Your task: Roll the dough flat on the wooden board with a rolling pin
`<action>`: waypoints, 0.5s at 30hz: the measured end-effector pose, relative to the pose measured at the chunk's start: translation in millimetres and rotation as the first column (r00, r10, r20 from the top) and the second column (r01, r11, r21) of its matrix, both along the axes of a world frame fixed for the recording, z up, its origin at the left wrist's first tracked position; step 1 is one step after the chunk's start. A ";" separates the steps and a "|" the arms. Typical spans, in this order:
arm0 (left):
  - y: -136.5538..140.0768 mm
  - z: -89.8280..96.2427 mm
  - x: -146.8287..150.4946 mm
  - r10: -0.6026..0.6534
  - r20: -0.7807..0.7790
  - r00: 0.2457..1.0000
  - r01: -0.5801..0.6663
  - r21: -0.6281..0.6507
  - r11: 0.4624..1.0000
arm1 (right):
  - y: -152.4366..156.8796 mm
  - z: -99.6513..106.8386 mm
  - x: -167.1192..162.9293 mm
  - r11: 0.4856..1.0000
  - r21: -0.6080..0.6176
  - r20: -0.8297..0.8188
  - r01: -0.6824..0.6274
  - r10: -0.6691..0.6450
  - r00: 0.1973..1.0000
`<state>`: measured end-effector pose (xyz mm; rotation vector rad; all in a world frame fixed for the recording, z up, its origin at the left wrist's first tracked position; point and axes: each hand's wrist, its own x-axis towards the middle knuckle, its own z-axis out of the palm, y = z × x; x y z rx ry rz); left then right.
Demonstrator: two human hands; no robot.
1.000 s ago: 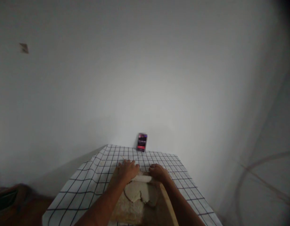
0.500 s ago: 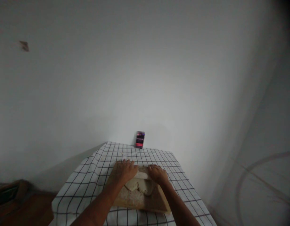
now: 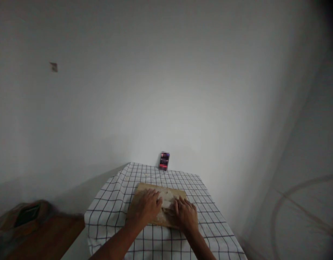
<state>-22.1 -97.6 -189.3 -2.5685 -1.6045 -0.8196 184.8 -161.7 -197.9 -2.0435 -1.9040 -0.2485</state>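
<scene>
Both hands are over the board here, palms down: the left hand (image 3: pixel 149 204) on the left half, the right hand (image 3: pixel 187 213) at the right edge, forearms reaching in from below. Fingers are part-bent, neither spread wide nor made into fists, and between them lies a pale rolling pin (image 3: pixel 168 205), its ends hidden under the hands; whether they grip it or simply press on it, I cannot tell. Just beyond the pin there's pale dough (image 3: pixel 167 195), flat on the wooden board (image 3: pixel 142 187), its outline partly covered and hard to follow. The board sits on the surface (image 3: pixel 209 220), over a white cloth (image 3: pixel 155 243) ruled with dark lines in a grid. At the far edge, a small dark object (image 3: pixel 163 161), blurred into blocks, stands against the pale wall (image 3: pixel 166 90), well apart from the hands. Up on the left, a small brownish patch (image 3: pixel 54 67) marks the wall; down in the left corner, a brown box-like thing (image 3: pixel 38 209) shows a dark green panel (image 3: pixel 27 215).
</scene>
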 end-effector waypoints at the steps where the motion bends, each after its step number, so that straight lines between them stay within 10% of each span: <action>1: -0.6 -1.9 -1.4 -0.003 0.005 1.000 0.003 -0.016 1.000 | -4.4 -5.5 -0.9 1.000 0.026 0.000 -0.005 0.005 1.000; 8: 0.2 0.0 -3.7 -0.013 -0.002 1.000 0.013 -0.084 0.996 | -18.7 -31.0 -2.1 0.999 0.032 -0.018 -0.033 0.033 0.999; 15: 5.7 13.3 4.9 -0.034 -0.044 0.998 0.030 -0.087 0.996 | 6.0 2.3 8.3 0.997 0.055 -0.001 -0.052 0.052 0.999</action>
